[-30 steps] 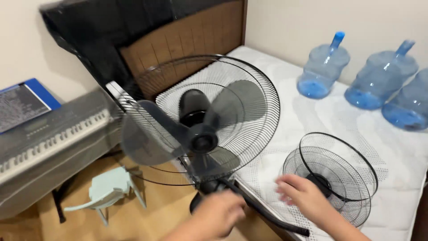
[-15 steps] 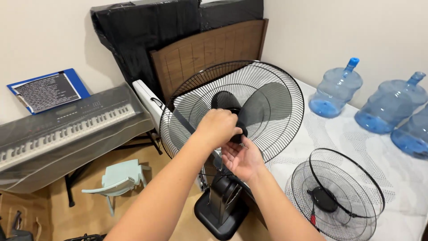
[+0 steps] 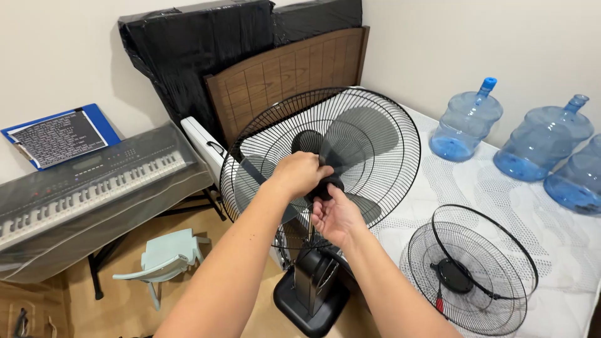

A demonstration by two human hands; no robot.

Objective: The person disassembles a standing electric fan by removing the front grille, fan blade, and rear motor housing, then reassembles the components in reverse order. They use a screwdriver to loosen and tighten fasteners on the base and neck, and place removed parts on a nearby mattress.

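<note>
Since half a second ago both hands have settled: the left hand (image 3: 299, 175) now grips the black plastic fan-blade hub (image 3: 327, 186), while the right hand (image 3: 335, 216) cups beneath with fingers apparently half-curled.

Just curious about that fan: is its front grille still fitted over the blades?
No: the front grille lies flat on the mattress, apart from the fan, while both hands reach its bare blade hub.

Blue clipboard with printed sheet (image 3: 57, 136) leans against left wall.
</note>
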